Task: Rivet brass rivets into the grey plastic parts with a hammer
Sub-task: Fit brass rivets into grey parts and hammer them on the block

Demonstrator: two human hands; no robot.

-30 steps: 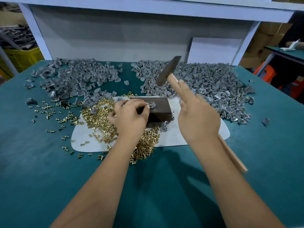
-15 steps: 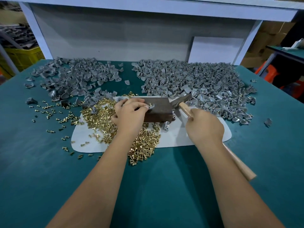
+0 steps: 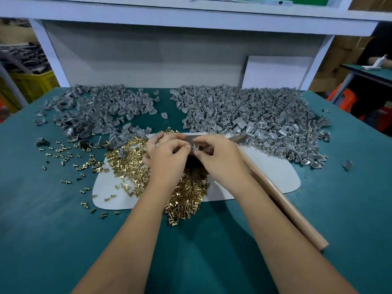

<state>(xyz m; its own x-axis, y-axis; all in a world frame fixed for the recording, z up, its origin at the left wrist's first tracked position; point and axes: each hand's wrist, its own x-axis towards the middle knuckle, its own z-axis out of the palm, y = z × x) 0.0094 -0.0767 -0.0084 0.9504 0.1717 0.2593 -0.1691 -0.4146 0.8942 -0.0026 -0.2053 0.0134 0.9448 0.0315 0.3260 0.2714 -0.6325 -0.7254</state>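
Observation:
Both of my hands meet over the dark block (image 3: 192,163) on the white pad (image 3: 271,177). A small grey plastic part (image 3: 195,147) sits between the fingertips of my left hand (image 3: 167,158) and my right hand (image 3: 218,160); each pinches it above the block. The hammer lies low, its wooden handle (image 3: 282,200) running along the outside of my right wrist and its metal head (image 3: 239,137) resting by the block's far end. Whether my right palm still grips the handle is hidden. Brass rivets (image 3: 127,164) are heaped on the pad's left and near edge.
Two big heaps of grey plastic parts lie at the back: one on the left (image 3: 101,111), one on the right (image 3: 254,115). Loose rivets (image 3: 63,153) scatter over the green table at left. A white shelf frame (image 3: 53,54) stands behind; a yellow crate (image 3: 31,83) is far left.
The hammer came down from its raised position and now lies low beside the block. My right hand moved left to the block and pinches the grey part together with my left hand.

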